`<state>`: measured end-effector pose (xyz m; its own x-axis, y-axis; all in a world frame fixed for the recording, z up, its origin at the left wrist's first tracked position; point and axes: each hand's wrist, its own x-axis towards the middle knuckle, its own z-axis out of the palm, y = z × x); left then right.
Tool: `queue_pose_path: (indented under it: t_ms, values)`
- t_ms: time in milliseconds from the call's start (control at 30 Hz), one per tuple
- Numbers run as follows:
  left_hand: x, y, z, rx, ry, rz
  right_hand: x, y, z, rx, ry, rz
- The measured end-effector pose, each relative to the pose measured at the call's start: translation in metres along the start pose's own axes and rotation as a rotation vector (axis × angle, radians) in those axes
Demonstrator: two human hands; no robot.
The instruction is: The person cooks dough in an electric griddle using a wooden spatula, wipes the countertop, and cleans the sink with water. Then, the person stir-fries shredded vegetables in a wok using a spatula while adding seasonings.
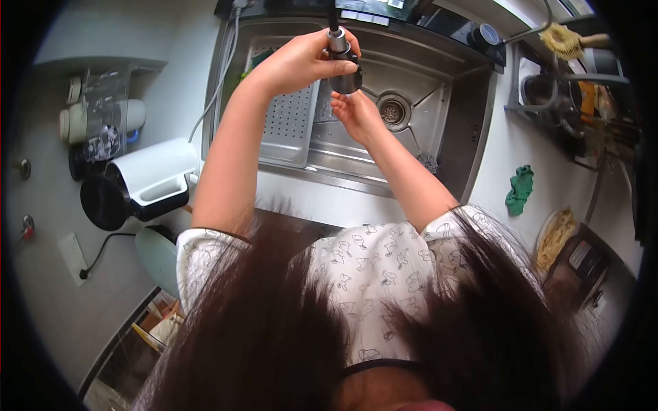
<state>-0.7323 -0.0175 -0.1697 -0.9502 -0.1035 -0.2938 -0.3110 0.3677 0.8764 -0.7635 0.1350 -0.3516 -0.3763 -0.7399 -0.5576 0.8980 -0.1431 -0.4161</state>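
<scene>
A black pull-out faucet head point(345, 77) with a silver collar hangs over the sink point(428, 89). My left hand point(312, 58) is wrapped round it, thumb across its front. Just below the outlet is my right hand point(356, 118), palm turned up and fingers loosely apart. The faucet head partly hides its fingertips. Under my left forearm sits a perforated metal drain tray point(286, 127) in the left side of the sink. The round drain strainer point(394, 111) lies to the right of my right hand.
A white electric kettle point(154, 175) stands left of the sink. A steel scrubber point(428, 162) lies at the basin's front right. On the right counter are a crumpled green cloth point(520, 190) and a rack with utensils point(548, 92). A grey hose point(223, 82) runs along the left sink edge.
</scene>
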Motion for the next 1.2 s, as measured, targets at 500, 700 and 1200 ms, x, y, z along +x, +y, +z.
queue_pose_path:
  t_ms: [500,700,1200]
  values:
    - [-0.009,0.079,-0.011,-0.084,0.332,0.113,-0.007,-0.119,-0.131,-1.102,0.255,-0.299]
    - [-0.021,0.119,-0.016,-0.023,0.361,0.042,0.063,-0.186,-0.027,-0.42,0.055,-0.078]
    - [-0.008,0.098,0.005,-0.233,0.616,0.176,0.027,-0.155,-0.043,-0.611,-0.047,-0.183]
